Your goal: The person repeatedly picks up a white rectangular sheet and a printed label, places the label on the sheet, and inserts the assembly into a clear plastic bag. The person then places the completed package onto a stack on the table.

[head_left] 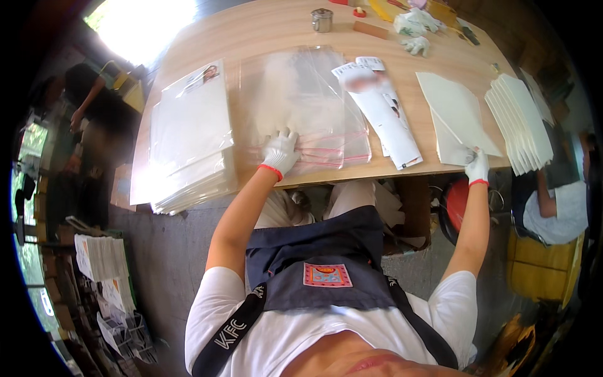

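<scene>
My left hand (281, 152), in a white knit glove with a red cuff, lies with its fingers spread on clear plastic bags (308, 107) in the middle of the table. My right hand (477, 167), gloved the same way, pinches the near corner of a white sheet (453, 113) at the table's front edge. Another white sheet lies partly under that one. Between my hands are folded printed papers (383, 113). Left of my left hand stands a stack of filled clear bags (191, 125) with white sheets inside.
Fanned white sheets (518, 122) overhang the table's right edge. At the back are a metal cup (322, 21), a brown block (370, 29) and spare white gloves (416, 45). Below the front edge stands a red round object (457, 207). Other people are at the left and right.
</scene>
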The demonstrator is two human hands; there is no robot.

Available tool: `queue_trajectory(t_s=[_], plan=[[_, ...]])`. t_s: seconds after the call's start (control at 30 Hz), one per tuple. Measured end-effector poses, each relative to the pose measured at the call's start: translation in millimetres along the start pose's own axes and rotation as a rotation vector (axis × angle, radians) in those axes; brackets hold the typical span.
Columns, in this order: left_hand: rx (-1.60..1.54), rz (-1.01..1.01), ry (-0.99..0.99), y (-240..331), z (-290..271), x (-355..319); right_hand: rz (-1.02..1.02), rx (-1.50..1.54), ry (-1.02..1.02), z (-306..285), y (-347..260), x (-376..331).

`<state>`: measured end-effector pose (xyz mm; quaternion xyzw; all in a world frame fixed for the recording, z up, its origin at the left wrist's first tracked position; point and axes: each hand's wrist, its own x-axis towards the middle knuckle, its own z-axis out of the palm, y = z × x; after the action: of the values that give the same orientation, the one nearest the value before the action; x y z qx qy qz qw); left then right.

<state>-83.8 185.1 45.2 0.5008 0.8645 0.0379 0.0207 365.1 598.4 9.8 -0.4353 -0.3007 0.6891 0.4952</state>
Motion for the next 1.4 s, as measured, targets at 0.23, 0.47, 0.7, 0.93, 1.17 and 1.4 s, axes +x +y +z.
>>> queue_trajectory(t_s=[0.23, 0.47, 0.7, 0.93, 1.17, 1.4], plan=[[-0.301, 0.082, -0.068, -35.4, -2.7, 14.9, -0.102, 0.096, -0.091, 52.3, -9.5, -120.4], [-0.255, 0.048, 0.147, -59.8, 25.1, 34.3, 0.233, 0.024, -0.489, 58.5, -0.2, -241.7], [-0.140, 0.037, -0.122, -35.0, -18.7, 43.8, 0.445, -0.007, -0.618, 70.8, 32.7, -288.5], [-0.448, -0.011, 0.024, -68.1, 32.9, 54.2, 0.476, -0.073, -0.656, 71.6, 40.3, -295.0], [-0.479, 0.267, 0.226, -47.0, 28.4, 29.9, 0.297, -0.072, -0.510, 79.2, 80.4, -300.5], [-0.580, -0.237, 0.256, -44.1, -3.7, -1.9, 0.507, 0.172, -0.392, 54.7, 116.4, -289.6]])
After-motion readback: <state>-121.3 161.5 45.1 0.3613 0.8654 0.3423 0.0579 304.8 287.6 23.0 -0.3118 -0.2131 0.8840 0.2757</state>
